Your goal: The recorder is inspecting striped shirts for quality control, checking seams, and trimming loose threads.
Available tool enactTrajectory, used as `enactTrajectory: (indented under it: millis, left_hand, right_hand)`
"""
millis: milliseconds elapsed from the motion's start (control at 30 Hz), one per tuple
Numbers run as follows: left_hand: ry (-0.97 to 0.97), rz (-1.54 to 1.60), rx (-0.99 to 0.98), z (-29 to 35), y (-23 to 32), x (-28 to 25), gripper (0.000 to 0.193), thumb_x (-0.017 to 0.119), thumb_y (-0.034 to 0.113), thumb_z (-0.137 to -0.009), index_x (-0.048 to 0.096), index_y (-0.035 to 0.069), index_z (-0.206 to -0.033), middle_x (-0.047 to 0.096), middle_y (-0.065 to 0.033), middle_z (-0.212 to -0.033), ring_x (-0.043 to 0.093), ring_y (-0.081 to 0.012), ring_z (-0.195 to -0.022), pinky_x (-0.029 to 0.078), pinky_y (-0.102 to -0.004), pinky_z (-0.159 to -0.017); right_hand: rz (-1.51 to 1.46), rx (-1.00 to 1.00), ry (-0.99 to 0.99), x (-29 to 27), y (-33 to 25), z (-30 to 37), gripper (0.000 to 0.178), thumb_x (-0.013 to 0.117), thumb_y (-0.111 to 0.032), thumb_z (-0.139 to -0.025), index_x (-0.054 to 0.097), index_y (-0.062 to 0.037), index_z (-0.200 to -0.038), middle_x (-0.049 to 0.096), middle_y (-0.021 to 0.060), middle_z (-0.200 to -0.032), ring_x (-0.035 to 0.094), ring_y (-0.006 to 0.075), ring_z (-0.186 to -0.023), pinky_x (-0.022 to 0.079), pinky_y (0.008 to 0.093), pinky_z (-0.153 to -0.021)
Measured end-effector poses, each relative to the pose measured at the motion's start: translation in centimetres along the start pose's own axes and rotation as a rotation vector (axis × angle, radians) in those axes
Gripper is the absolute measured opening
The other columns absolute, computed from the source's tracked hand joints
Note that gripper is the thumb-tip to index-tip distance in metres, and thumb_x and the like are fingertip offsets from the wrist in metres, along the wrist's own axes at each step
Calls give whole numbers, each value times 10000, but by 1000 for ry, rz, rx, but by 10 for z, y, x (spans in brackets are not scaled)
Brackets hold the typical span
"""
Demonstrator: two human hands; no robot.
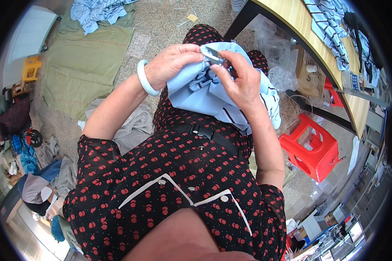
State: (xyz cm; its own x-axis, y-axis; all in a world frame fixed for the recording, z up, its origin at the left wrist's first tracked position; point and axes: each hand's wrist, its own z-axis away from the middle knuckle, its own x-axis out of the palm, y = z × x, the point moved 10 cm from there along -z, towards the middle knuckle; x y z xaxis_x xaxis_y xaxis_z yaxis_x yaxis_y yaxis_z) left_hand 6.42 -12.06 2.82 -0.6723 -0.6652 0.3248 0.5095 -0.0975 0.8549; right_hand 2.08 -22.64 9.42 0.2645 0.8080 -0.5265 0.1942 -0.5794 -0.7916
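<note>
A light blue garment with dark stripes (222, 114) lies bunched over my lap. My left hand (172, 64), with a pale bangle (146, 78) at its wrist, pinches the garment's upper edge between thumb and fingers. Closed around a pair of small thread snips (211, 55) is my right hand (245, 82). The metal blades point up and left, close to my left thumb and over the cloth. Whether the blades touch a thread is too small to tell. The snips' handle is mostly hidden in my right fingers.
A wooden-topped table (359, 114) stands on the right, with striped garments (326, 32) on it. Below it are clear plastic bags (272, 41) and a cardboard box (310, 78). A red stool (311, 150) sits nearby. Green cloth (85, 69) covers floor at left, with more striped garments (96, 14).
</note>
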Motion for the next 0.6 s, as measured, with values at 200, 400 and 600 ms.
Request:
enactTrajectory:
  millis: [200, 400, 600]
  left_hand:
    - [95, -681, 200, -9, 18, -25, 145, 541, 144, -806, 586, 32, -886, 580, -53, -772, 522, -111, -716, 407, -243, -628]
    - [642, -1549, 971, 16, 119, -34, 195, 572, 61, -729, 594, 79, -922, 522, -85, -749, 509, -255, -674, 407, -329, -594]
    - [480, -1671, 881, 0, 61, -20, 168, 575, 32, -753, 602, 61, -915, 493, -84, -686, 467, -176, -556, 368, -291, -501]
  right_hand:
    - [-50, -20, 92, -11, 20, -4, 263, 657, -134, -722, 581, -24, -948, 604, 96, -840, 575, 149, -686, 456, 250, -613]
    - [409, 89, 314, -128, 95, -1, 236, 600, -133, -771, 557, -30, -979, 598, 117, -886, 590, 198, -759, 462, 277, -672]
    - [943, 202, 397, -280, 179, -3, 236, 491, -32, -783, 528, -64, -1013, 576, 160, -914, 543, 328, -847, 429, 384, -741]
